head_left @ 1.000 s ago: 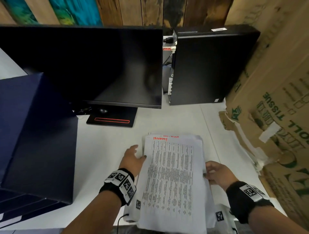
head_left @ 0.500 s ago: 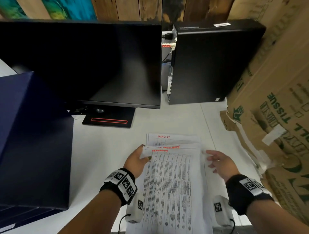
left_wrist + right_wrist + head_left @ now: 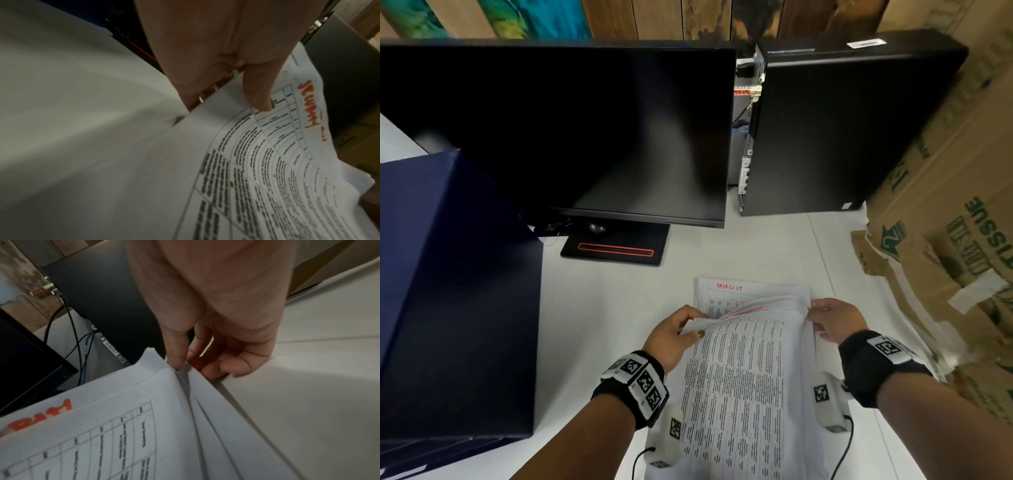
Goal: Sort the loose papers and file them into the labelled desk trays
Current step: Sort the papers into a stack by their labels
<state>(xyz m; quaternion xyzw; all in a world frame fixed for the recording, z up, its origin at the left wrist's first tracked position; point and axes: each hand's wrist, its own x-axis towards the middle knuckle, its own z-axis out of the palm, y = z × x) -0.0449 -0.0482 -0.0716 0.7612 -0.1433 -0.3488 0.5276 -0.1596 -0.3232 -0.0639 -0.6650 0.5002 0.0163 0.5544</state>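
Top sheets are lifted off the stack at the near desk edge, likely so the headings beneath can be read for sorting. Left hand is pinched on their left corner, thumb on top, fingers under. Right hand is curled at the right edge, fingertips parting the layers, probably to peel one off. A sheet headed "TASKLIST" is exposed flat on the desk just beyond. Farther back a monitor and PC tower are seen; cartons right, blue box left. No labelled trays can be identified.
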